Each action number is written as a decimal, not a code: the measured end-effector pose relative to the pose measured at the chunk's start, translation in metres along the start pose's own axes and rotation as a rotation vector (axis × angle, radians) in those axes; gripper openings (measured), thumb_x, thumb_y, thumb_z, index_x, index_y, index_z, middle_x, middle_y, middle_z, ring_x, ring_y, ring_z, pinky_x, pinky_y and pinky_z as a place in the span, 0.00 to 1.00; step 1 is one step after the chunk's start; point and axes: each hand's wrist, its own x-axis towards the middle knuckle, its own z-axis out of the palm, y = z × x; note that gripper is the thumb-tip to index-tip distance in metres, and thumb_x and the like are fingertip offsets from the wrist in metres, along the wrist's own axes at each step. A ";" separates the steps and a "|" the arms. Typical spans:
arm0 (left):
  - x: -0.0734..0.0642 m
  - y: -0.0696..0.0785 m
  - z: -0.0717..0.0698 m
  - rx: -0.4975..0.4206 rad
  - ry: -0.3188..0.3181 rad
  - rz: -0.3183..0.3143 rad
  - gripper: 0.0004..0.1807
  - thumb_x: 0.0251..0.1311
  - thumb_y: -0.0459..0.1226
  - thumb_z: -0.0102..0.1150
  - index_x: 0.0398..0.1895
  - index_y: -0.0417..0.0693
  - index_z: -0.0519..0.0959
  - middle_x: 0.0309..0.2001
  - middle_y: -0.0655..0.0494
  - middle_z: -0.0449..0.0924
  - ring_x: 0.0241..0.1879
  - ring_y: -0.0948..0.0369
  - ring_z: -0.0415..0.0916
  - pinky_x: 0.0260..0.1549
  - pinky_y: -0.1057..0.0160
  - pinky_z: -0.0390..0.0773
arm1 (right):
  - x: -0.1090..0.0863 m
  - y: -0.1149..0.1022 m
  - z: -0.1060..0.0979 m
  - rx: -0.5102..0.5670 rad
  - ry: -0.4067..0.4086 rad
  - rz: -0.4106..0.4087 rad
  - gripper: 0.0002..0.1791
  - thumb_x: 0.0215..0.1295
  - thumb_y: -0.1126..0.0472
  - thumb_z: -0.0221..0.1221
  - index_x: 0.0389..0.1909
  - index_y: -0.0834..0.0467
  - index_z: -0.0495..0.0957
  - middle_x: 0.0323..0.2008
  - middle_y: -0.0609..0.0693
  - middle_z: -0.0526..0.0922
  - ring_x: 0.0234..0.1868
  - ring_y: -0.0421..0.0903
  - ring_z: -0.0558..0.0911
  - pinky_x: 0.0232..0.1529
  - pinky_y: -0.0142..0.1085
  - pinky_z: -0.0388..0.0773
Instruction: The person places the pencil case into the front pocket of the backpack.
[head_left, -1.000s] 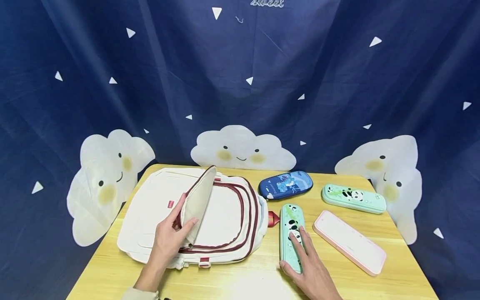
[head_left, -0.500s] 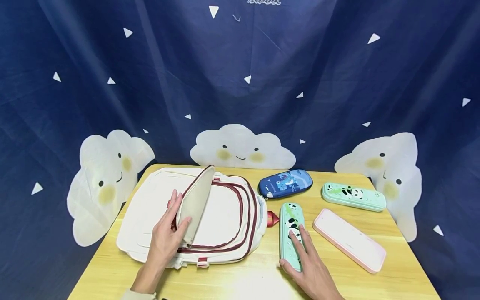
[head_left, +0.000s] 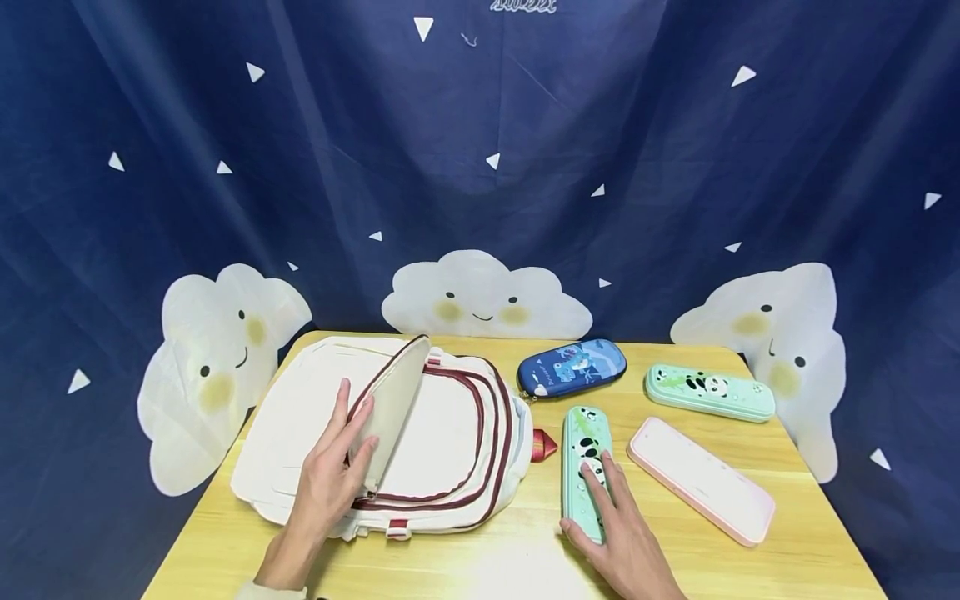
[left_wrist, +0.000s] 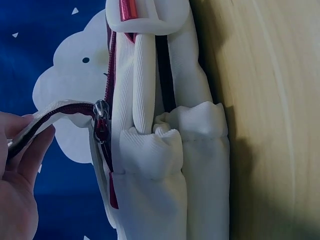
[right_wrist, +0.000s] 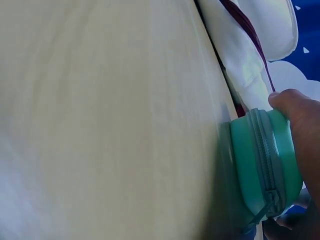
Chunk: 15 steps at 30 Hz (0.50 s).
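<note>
A white backpack (head_left: 431, 442) with dark red zippers lies on the table, its front pocket flap (head_left: 396, 408) raised. My left hand (head_left: 327, 475) holds that flap with the thumb on its beige lining and the fingers toward the outer side. In the left wrist view, thumb and fingers meet across the flap's edge (left_wrist: 55, 109), near a metal zipper pull (left_wrist: 101, 122). My right hand (head_left: 622, 533) grips a mint green panda pencil case (head_left: 587, 437) lying lengthwise on the table, thumb at its left side and fingers over its top. Its zipped end (right_wrist: 265, 160) faces the right wrist camera.
Behind lies a blue pencil case (head_left: 572, 368). A second mint panda case (head_left: 708, 393) and a pink-edged white case (head_left: 701, 482) are to the right. A red strap loop (head_left: 544, 445) sticks out from the backpack. A dark blue curtain (head_left: 480, 167) hangs behind the wooden table (head_left: 817, 542).
My left hand's fingers have straightened and spread along the flap, and the hand has shifted slightly left. The right hand stays on the mint pencil case.
</note>
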 end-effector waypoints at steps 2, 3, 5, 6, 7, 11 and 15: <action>0.000 0.000 0.000 -0.002 -0.008 0.002 0.42 0.55 0.18 0.74 0.76 0.41 0.77 0.84 0.38 0.62 0.82 0.69 0.58 0.79 0.77 0.59 | -0.001 -0.001 0.001 0.004 0.020 -0.008 0.51 0.71 0.28 0.64 0.86 0.50 0.63 0.89 0.58 0.50 0.86 0.66 0.58 0.72 0.71 0.75; 0.000 0.000 0.001 -0.001 -0.006 0.008 0.41 0.55 0.18 0.74 0.75 0.41 0.77 0.83 0.39 0.63 0.81 0.68 0.59 0.79 0.77 0.60 | -0.001 -0.001 0.001 0.007 0.030 -0.014 0.50 0.71 0.29 0.65 0.86 0.50 0.64 0.89 0.59 0.51 0.86 0.67 0.58 0.72 0.71 0.75; 0.000 0.000 0.000 -0.006 -0.029 -0.014 0.38 0.59 0.20 0.73 0.75 0.41 0.77 0.83 0.42 0.66 0.81 0.68 0.59 0.79 0.77 0.60 | -0.002 -0.002 0.002 0.011 0.050 -0.024 0.49 0.71 0.30 0.66 0.84 0.51 0.66 0.88 0.59 0.53 0.85 0.67 0.59 0.73 0.71 0.73; 0.000 0.000 0.000 -0.008 -0.038 -0.023 0.37 0.60 0.21 0.73 0.75 0.40 0.77 0.82 0.42 0.67 0.81 0.69 0.60 0.79 0.77 0.60 | -0.002 -0.002 0.002 0.009 0.061 -0.030 0.48 0.71 0.31 0.66 0.84 0.52 0.67 0.88 0.60 0.53 0.84 0.67 0.60 0.73 0.71 0.73; -0.001 0.000 0.000 -0.006 -0.041 -0.025 0.37 0.61 0.22 0.73 0.75 0.40 0.77 0.82 0.43 0.68 0.81 0.69 0.60 0.79 0.77 0.60 | -0.003 -0.002 0.002 0.007 0.073 -0.036 0.48 0.71 0.31 0.67 0.83 0.52 0.68 0.87 0.60 0.55 0.83 0.68 0.61 0.73 0.72 0.73; -0.001 0.000 0.001 -0.014 -0.036 -0.025 0.37 0.60 0.21 0.72 0.75 0.38 0.77 0.80 0.42 0.70 0.81 0.71 0.60 0.79 0.76 0.60 | -0.005 -0.006 0.002 -0.001 0.111 -0.033 0.46 0.68 0.35 0.71 0.80 0.53 0.72 0.86 0.63 0.59 0.78 0.70 0.68 0.71 0.71 0.75; 0.001 0.000 0.003 -0.012 0.013 0.023 0.42 0.53 0.17 0.74 0.75 0.37 0.76 0.78 0.41 0.74 0.80 0.69 0.63 0.80 0.75 0.61 | -0.007 -0.014 0.002 -0.004 0.113 0.020 0.43 0.68 0.37 0.72 0.79 0.52 0.74 0.84 0.67 0.59 0.74 0.72 0.72 0.68 0.69 0.78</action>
